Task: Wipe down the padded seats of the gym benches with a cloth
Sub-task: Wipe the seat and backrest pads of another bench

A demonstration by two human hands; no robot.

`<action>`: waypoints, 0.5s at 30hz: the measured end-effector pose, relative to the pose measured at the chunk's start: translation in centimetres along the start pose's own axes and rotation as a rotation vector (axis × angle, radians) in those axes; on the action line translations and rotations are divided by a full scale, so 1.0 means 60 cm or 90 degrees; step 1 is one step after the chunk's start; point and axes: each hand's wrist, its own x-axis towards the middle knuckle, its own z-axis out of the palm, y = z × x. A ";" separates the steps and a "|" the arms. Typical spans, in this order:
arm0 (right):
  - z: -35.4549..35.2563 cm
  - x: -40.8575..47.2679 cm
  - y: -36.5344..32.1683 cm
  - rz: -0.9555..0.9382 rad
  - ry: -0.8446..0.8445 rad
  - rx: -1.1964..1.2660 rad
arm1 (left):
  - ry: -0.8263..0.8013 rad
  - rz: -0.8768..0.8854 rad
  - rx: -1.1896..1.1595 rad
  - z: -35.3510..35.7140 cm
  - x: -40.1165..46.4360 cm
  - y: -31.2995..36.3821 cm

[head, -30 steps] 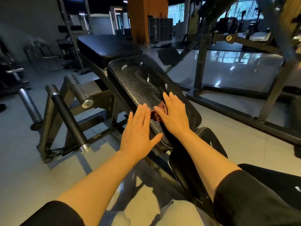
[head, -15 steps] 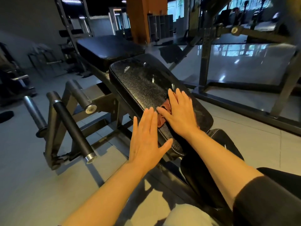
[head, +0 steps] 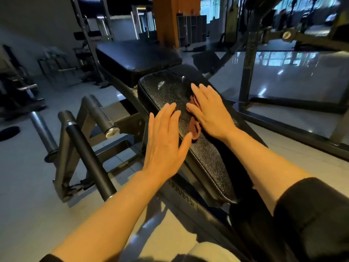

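Wiping is under way on the nearer padded seat [head: 190, 129], a black textured pad whose long axis runs from the lower right, close to the person, up and away to the upper left. The cloth [head: 195, 127], reddish-brown, is pressed flat on the pad under the right hand [head: 209, 110]; only its left margin is seen beside the palm. The right hand's fingers are held straight and together, pointing up the pad along its long axis. The left hand [head: 166, 140] is flat and spread, fingers straight, its fingertips at the pad's left edge; whether the palm bears on the pad or hovers just off it cannot be told. Nothing is held in it.

The right hand is judged the working hand and the nearer to the unwiped far end. Bare pad remains ahead of the fingertips up to the rounded far edge, with open room along the axis. Beyond that edge, just apart, a second padded seat [head: 137, 55] is set higher and farther; it is judged not yet reached. To the left, the pad drops off to the steel frame [head: 122, 120] and a roller bar [head: 88, 157]; to the right, an upright post [head: 247, 63] stands well apart. The lateral stroke is bounded by both pad edges, so an overrun of the cloth at the left edge is the likeliest slip.
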 end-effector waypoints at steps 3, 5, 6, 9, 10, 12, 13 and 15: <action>-0.005 0.015 0.020 0.092 0.034 -0.016 | 0.014 -0.015 0.009 -0.011 0.020 -0.034; 0.007 0.017 -0.008 0.099 0.047 -0.043 | 0.026 -0.030 0.015 -0.015 0.032 -0.053; 0.014 0.019 -0.028 0.068 0.047 -0.043 | 0.032 -0.037 0.019 -0.015 0.039 -0.060; 0.017 0.027 -0.060 -0.066 0.007 0.001 | 0.043 -0.054 0.016 -0.011 0.060 -0.072; 0.012 0.036 -0.052 -0.089 -0.010 0.013 | 0.044 -0.055 0.012 -0.009 0.067 -0.074; 0.003 0.058 -0.017 -0.061 -0.012 0.015 | 0.046 -0.052 0.004 -0.008 0.075 -0.080; -0.001 0.067 0.001 -0.009 -0.002 0.009 | 0.049 -0.051 0.001 -0.009 0.077 -0.085; -0.002 0.081 0.012 0.098 0.009 -0.016 | 0.063 -0.054 0.002 -0.015 0.077 -0.098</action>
